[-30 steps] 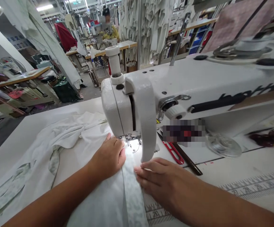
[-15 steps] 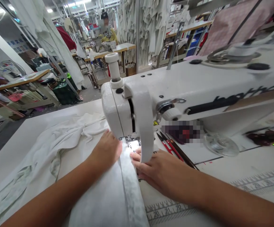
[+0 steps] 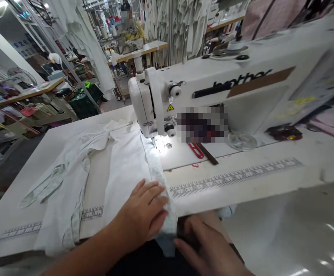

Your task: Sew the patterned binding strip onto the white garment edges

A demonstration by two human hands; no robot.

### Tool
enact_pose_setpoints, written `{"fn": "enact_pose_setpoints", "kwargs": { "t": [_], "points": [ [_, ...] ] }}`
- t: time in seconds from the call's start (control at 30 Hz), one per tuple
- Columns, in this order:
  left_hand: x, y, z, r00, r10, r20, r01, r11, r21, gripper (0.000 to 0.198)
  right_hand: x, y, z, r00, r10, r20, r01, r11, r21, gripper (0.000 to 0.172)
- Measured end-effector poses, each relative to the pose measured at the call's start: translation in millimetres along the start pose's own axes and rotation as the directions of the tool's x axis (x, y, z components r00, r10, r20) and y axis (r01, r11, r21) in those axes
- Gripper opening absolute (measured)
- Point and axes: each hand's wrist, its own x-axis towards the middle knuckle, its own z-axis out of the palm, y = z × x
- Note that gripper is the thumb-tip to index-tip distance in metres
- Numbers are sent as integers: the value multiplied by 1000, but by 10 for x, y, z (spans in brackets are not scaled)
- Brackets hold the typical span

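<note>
My left hand (image 3: 146,209) lies on a white cloth (image 3: 126,161) near the table's front edge, its fingers spread over a pale green patterned strip (image 3: 155,168) along the cloth's right side. The strip's far end runs under the lit needle area of a white sewing machine (image 3: 146,103); its near end hangs over the table edge. Just below that edge, my right hand (image 3: 210,245) is beside the hanging end, slightly blurred, with thumb and fingers apart and nothing visible between them.
Red-handled snips (image 3: 195,150) and a dark flat stick (image 3: 209,154) lie right of the needle, near a clear bobbin-like disc (image 3: 243,142). A printed ruler (image 3: 236,174) runs along the table. More white cloth pieces (image 3: 69,180) spread leftward. A person (image 3: 126,27) sits farther back.
Both hands have come back from the needle area toward the table's front edge; the right one has dropped below it. The view has shifted back, showing more of the machine and table.
</note>
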Motion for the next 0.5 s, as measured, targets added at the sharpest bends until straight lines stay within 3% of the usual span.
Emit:
{"fn": "enact_pose_setpoints", "kwargs": {
  "t": [0.13,0.23,0.37,0.43,0.5],
  "points": [
    [-168,186,-32,999,24,-42,-24,1000,19,22,-60,-68,170,999,38,-7,-34,954,298,24],
    [-386,392,10,985,165,-57,-164,986,21,32,-204,-124,154,997,68,45,-82,849,522,28],
    [-531,579,98,940,269,-209,-253,962,101,11,-345,-232,7,983,97,155,-178,700,692,27],
    [-516,620,95,928,254,-271,-242,967,76,15,-355,-270,-94,988,48,146,-134,737,663,19],
    [-478,646,58,927,220,-302,-226,974,17,17,-328,-277,-204,991,-96,89,35,853,521,6]
  ]
}}
